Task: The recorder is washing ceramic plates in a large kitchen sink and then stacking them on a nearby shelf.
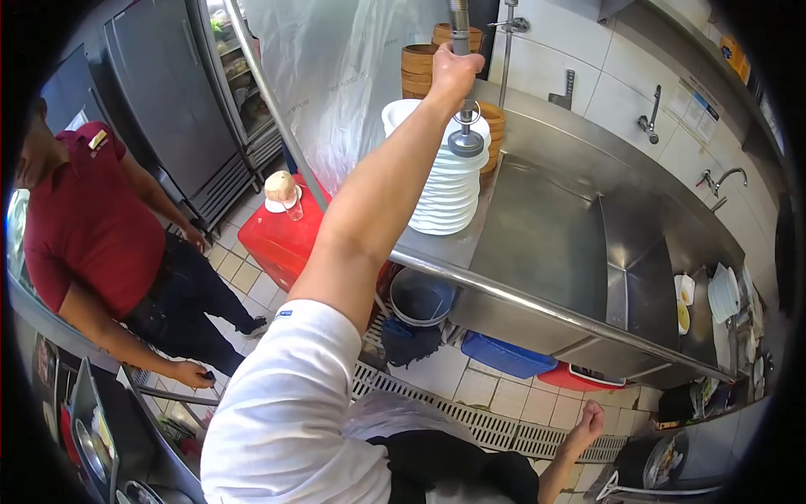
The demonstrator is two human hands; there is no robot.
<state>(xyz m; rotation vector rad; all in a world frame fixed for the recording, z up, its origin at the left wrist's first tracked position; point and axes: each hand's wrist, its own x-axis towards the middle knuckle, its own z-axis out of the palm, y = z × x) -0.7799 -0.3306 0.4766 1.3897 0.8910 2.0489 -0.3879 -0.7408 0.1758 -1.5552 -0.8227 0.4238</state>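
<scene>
My left hand [454, 70] is raised at the top of the view and grips the handle of a hanging pre-rinse spray hose [466, 143]. The spray head hangs just over a tall stack of white plates [444, 201] on the steel counter's left part. Bamboo steamer baskets [417, 70] stand behind and beside the stack. My right hand [590, 421] is low at the right, away from the sink, with its fingers curled and nothing visible in it. Right of the plates lies a steel sink basin [541, 233] filled with cloudy water.
A co-worker in a red shirt [101, 233] stands at the left. A red box [277, 230] holds a peeled coconut and a glass. Under the sink are a bucket [422, 296] and a blue tub [507, 354]. More dishes [723, 293] stand at the far right; a cleaver [565, 91] hangs on the wall.
</scene>
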